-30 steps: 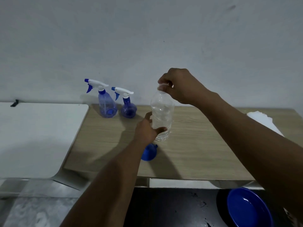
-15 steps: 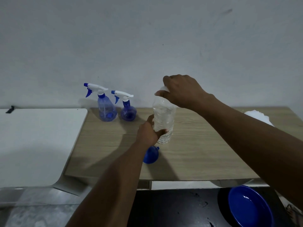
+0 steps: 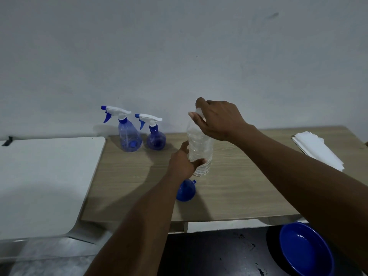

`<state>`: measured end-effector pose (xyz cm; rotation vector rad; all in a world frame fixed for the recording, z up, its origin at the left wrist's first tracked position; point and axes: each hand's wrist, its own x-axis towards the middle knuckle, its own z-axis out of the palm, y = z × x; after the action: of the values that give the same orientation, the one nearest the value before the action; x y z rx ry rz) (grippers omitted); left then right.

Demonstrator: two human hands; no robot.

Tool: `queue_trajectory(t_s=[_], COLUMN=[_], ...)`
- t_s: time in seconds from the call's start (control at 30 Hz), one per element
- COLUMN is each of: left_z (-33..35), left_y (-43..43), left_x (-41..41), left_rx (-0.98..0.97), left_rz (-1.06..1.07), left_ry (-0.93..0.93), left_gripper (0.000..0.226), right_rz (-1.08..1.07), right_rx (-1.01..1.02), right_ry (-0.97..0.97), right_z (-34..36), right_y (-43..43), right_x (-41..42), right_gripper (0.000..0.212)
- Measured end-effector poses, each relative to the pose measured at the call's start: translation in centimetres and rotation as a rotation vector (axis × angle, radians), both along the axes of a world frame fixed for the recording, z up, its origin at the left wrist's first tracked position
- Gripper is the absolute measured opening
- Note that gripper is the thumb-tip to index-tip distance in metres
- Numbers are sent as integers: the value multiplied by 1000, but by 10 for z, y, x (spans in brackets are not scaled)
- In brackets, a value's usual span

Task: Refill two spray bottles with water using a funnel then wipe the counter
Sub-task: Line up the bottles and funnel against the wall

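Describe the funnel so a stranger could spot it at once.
On the wooden counter against the wall, find the clear water bottle the left hand grips. Just in front of it, toward the near edge, sits the funnel. It is small, solid blue and squat, unlike the two spray bottles with white triggers at the back.

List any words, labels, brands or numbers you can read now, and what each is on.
No readable text anywhere in view.
The water bottle: no label visible; right hand covers its top.
The taller spray bottle and shorter spray bottle: no print visible.
The funnel, bowl and white sheets: plain.
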<state>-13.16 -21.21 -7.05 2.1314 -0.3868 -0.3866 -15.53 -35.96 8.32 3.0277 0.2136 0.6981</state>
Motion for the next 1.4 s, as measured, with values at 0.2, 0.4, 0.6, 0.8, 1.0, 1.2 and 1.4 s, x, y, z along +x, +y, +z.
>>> queue_trajectory(t_s=[0.2, 0.4, 0.6, 0.8, 1.0, 1.2, 1.4], left_z=[-3, 0, -4, -19, -28, -14, 9], left_y=[0, 3, 27, 54, 61, 54, 29], left_x=[0, 3, -13, -15, -11, 26, 86], left_rx=[-15, 18, 243, 455, 415, 367, 340], left_rz=[-13, -42, -174, -357, -286, -187, -97], left_ry=[-7, 19, 5, -113, -111, -160, -186], left_gripper=[93, 101, 116, 67, 18, 13, 10], right_rz=[55, -38, -3, -17, -27, -167, -188], right_rx=[153, 378, 790, 1005, 971, 872, 830], right_ry=[18, -26, 118, 4, -66, -170, -222], right_z=[-2, -16, -46, -62, -62, -51, -23], right_y=[-6, -2, -6, 11, 11, -5, -26], right_x=[-3, 1, -14, -11, -10, 7, 47], right_gripper=[48, 50, 48, 32, 25, 30, 36])
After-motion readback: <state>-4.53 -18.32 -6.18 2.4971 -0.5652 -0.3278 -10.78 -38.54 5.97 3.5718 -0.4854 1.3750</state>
